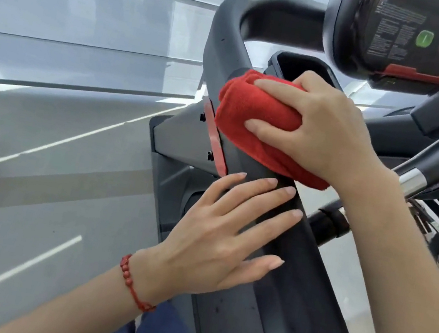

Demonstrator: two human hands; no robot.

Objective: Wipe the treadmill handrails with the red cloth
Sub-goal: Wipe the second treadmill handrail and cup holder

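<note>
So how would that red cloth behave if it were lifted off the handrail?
The red cloth is probably floppy: it bunches in folds under the right hand and drapes over the handrail. Likely light. Its plush nap suggests it grips, not slips.

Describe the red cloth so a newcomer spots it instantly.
Find the broad dark handrail running up the middle. Partway up, below the cup holder, the right hand grips a folded red cloth against it. It is the only soft, fuzzy red thing.
</note>
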